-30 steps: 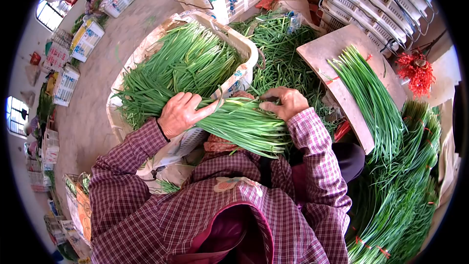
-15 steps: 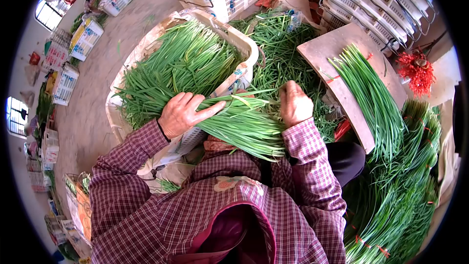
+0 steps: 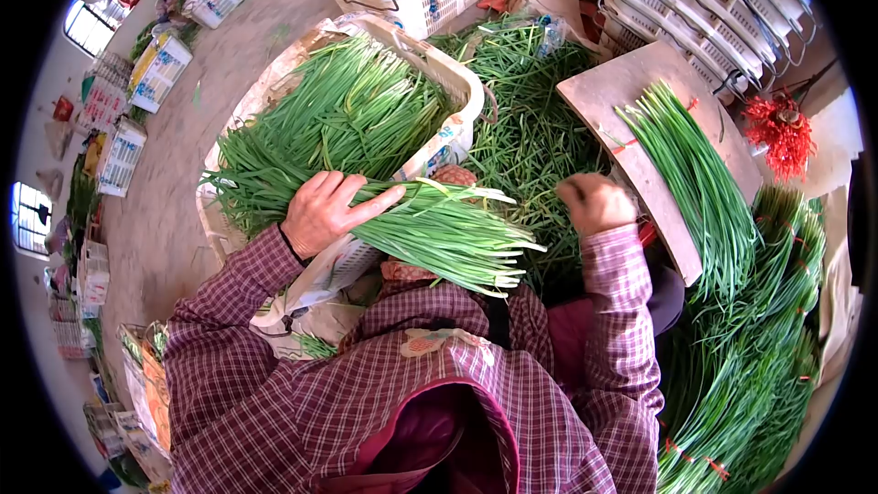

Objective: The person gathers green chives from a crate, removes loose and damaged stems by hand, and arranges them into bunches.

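Right hand (image 3: pixel 599 205) is drawing away (fingers curled, closure unclear); left hand (image 3: pixel 318 212) alone is clamping the garlic-chive bunch (image 3: pixel 448 236).

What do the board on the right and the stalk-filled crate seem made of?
The board looks like wood or composite sheet, matte: its face is flat and dull brown, grain unclear. The crate seems moulded plastic, cream, slightly glossy: smoothly rounded and slotted.
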`<state>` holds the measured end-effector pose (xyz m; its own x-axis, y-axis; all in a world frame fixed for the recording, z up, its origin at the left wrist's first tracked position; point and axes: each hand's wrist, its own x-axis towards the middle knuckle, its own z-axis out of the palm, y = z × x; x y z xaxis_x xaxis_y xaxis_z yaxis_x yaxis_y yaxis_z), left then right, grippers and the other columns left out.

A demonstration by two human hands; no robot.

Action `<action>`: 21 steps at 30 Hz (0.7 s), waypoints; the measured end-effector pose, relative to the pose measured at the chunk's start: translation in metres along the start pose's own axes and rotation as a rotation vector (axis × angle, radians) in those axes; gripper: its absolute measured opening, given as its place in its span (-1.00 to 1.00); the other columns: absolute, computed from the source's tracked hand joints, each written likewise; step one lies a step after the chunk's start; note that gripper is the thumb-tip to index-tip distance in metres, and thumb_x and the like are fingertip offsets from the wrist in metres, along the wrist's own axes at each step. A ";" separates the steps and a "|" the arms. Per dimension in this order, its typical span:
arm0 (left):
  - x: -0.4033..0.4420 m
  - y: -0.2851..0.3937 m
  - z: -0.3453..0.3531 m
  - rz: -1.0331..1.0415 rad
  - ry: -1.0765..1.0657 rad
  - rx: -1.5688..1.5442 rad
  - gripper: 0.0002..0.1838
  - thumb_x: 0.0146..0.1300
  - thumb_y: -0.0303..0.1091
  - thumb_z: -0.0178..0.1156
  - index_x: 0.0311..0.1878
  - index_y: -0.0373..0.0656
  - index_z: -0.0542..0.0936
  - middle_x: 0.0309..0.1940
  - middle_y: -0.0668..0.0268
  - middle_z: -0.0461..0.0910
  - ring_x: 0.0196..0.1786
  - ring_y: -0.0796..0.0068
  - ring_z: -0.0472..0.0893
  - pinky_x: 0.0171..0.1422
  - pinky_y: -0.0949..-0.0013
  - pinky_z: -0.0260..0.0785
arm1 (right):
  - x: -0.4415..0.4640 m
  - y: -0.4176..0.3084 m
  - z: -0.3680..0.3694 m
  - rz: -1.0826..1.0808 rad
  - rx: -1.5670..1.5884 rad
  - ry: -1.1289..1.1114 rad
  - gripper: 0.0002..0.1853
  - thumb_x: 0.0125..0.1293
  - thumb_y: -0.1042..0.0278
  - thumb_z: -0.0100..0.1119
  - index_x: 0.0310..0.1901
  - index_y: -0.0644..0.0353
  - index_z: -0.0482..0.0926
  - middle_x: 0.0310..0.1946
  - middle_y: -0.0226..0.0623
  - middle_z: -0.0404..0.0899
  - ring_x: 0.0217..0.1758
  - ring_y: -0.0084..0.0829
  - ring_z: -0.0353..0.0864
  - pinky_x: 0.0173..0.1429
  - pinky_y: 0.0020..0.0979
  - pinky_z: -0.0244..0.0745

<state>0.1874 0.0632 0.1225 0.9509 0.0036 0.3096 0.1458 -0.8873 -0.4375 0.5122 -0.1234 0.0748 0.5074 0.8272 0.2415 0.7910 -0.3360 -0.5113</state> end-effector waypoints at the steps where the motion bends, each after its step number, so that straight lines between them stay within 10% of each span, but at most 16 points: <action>1: 0.002 0.000 -0.001 0.012 0.006 -0.001 -0.37 0.06 -0.43 0.10 0.27 0.32 0.48 -0.41 0.41 0.37 -0.41 0.50 0.40 -0.30 0.44 0.34 | 0.000 -0.021 0.006 0.036 -0.027 -0.149 -0.67 0.17 -0.04 0.27 -0.36 0.08 0.72 -0.41 -0.23 0.70 -0.42 -0.25 0.69 -0.19 -0.23 0.59; 6: 0.007 0.002 -0.009 0.018 -0.025 -0.006 -0.37 0.04 -0.44 0.15 0.24 0.31 0.51 -0.35 0.37 0.49 -0.38 0.49 0.46 -0.30 0.43 0.37 | 0.008 -0.050 0.043 0.047 -0.046 -0.480 -0.41 0.09 -0.36 0.19 -0.30 0.10 0.73 -0.49 -0.21 0.68 -0.40 -0.25 0.69 -0.17 -0.26 0.58; 14: 0.000 0.000 -0.003 0.008 -0.012 0.001 -0.37 0.04 -0.45 0.15 0.24 0.31 0.52 -0.33 0.36 0.49 -0.37 0.48 0.46 -0.29 0.42 0.38 | 0.001 -0.033 0.045 0.050 -0.117 -0.104 -0.77 0.13 0.12 0.28 -0.49 0.09 0.67 -0.55 -0.31 0.65 -0.51 -0.30 0.65 -0.28 -0.31 0.59; 21: -0.004 -0.003 -0.003 -0.001 -0.023 0.011 -0.38 0.04 -0.45 0.15 0.24 0.31 0.52 -0.33 0.36 0.49 -0.37 0.47 0.46 -0.29 0.41 0.38 | 0.005 0.008 0.000 0.036 -0.362 -0.045 -0.76 0.11 0.28 0.32 -0.14 -0.10 0.61 -0.24 -0.22 0.63 -0.21 -0.33 0.65 -0.14 -0.25 0.62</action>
<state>0.1826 0.0647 0.1250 0.9566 0.0156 0.2909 0.1500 -0.8824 -0.4459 0.5214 -0.1224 0.0719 0.5278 0.8283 0.1879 0.8468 -0.4959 -0.1923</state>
